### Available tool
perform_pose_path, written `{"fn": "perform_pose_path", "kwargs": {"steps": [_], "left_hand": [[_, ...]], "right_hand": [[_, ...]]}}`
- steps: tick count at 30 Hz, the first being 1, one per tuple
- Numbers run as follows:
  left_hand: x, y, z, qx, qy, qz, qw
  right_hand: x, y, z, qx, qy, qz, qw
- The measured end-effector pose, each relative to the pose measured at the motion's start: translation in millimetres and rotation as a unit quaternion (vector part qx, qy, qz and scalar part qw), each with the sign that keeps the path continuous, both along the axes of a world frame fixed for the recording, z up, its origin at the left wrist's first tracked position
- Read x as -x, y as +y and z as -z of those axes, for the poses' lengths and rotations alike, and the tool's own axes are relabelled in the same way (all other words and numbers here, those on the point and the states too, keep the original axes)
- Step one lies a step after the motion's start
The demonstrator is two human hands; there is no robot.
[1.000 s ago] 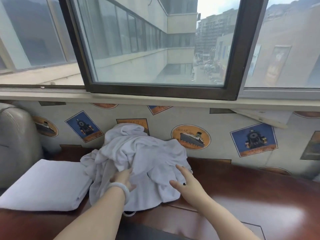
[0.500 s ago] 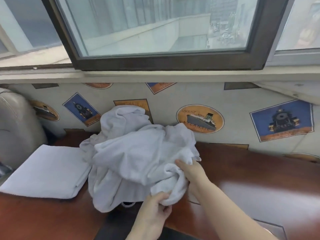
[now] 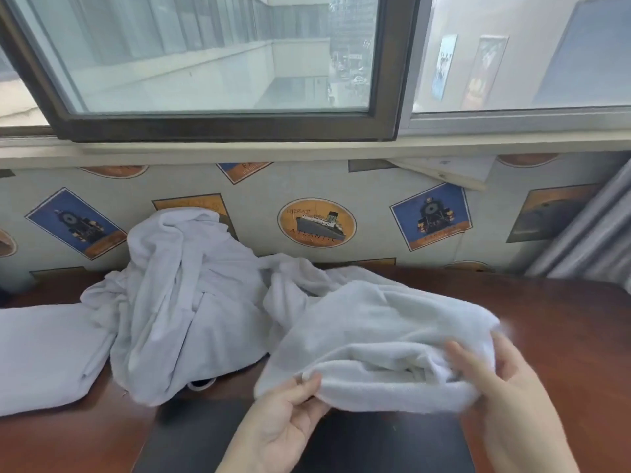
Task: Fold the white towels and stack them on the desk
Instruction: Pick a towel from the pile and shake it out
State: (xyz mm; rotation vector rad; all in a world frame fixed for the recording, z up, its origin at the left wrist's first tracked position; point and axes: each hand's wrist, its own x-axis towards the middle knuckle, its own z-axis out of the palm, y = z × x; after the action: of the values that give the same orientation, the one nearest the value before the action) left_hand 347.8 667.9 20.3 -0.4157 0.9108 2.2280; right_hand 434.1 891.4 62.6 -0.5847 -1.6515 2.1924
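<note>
A crumpled white towel (image 3: 379, 332) lies on the reddish-brown desk (image 3: 563, 319), pulled to the right of a rumpled pile of white towels (image 3: 181, 295) that leans on the wall. My left hand (image 3: 283, 425) pinches the pulled towel's near left edge between thumb and fingers. My right hand (image 3: 502, 380) grips the towel's bunched right end, blurred by motion. A folded white towel (image 3: 44, 353) lies flat at the left of the desk, touching the pile.
A dark pad (image 3: 358, 438) covers the desk's near middle. Behind the desk runs a wall with train and ship prints (image 3: 316, 222) under a window sill (image 3: 307, 148). Grey ribbed pipes (image 3: 587, 233) stand at the far right.
I have drawn one towel out of the pile and to the right. Both hands moved right and nearer with it. The view shifted right, so the folded towel sits at the left edge.
</note>
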Motion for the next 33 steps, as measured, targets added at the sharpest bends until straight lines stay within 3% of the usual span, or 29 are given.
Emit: {"fn": "perform_pose_path", "kwargs": {"steps": [2, 4, 5, 8, 10, 13, 19, 21, 22, 25, 28, 33], "left_hand": [[-27, -2, 15, 0.037, -0.030, -0.003, 0.999], [-45, -9, 42, 0.043, -0.117, -0.043, 0.991], [-52, -12, 53, 0.022, -0.159, -0.065, 0.985], [-71, -18, 65, -0.015, -0.232, -0.070, 0.970], [-80, -20, 66, -0.039, -0.235, -0.060, 0.969], [-86, -21, 60, -0.045, -0.222, -0.093, 0.970], [-91, -20, 39, -0.057, -0.223, -0.010, 0.973], [-96, -12, 30, -0.050, -0.178, -0.002, 0.983], [-98, -7, 26, -0.045, -0.153, -0.003, 0.987], [-105, 3, 20, -0.037, -0.118, -0.015, 0.992], [-109, 2, 23, -0.032, -0.113, -0.035, 0.992], [-105, -17, 40, -0.051, -0.065, -0.155, 0.984]], "right_hand": [[-35, 1, 17, 0.026, 0.006, 0.030, 0.999], [-57, 0, 47, 0.158, -0.022, 0.024, 0.987], [-63, 2, 68, 0.261, -0.051, 0.054, 0.962], [-80, 11, 125, 0.503, -0.126, 0.223, 0.825], [-88, 9, 150, 0.581, -0.134, 0.248, 0.764], [-97, 11, 161, 0.646, -0.072, 0.247, 0.718], [-98, 7, 139, 0.627, -0.032, 0.087, 0.773], [-97, -14, 140, 0.552, -0.112, 0.078, 0.822], [-97, -28, 145, 0.530, -0.149, 0.084, 0.831], [-103, -76, 163, 0.539, -0.212, 0.033, 0.815], [-101, -99, 159, 0.586, -0.100, 0.007, 0.804], [-85, -38, 128, 0.560, 0.072, 0.099, 0.819]]}}
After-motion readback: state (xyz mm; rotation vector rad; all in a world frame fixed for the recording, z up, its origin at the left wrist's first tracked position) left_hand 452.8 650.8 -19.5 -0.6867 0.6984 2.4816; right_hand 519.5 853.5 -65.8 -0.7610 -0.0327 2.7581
